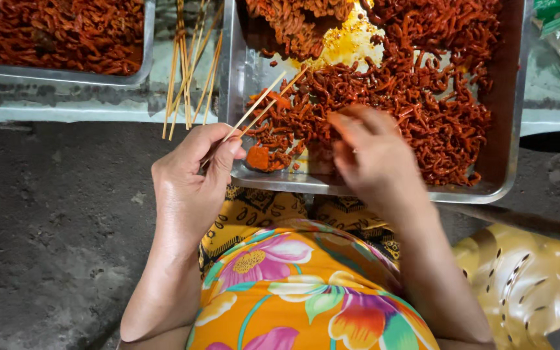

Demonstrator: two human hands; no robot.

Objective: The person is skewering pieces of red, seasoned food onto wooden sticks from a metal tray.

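Left hand (pixel 189 178) closed in a pinching grip on two thin bamboo skewers (pixel 264 104), thumb and fingers clamped at their lower ends, tips slanting up and right over the near left corner of the large steel tray (pixel 516 97). An orange-red piece threaded near the middle of the skewers. Right hand (pixel 371 155) blurred, hovering low over the tray's near edge, fingers curled toward the red marinated meat strips (pixel 422 97); grip loosely closed, whether holding a strip cannot be told. Strips heaped across the right and far parts of the tray, with a patch of yellow oily sauce (pixel 345 42) near the far middle. Just left of the tray, a loose bundle of spare skewers (pixel 189 71) lying on the bench (pixel 66 107). Farther left, a second steel tray (pixel 66 76) full of the same red strips. Orange flowered garment (pixel 306 291) below, yellow plastic stool (pixel 520 279) at lower right, on dark concrete floor (pixel 53 227).
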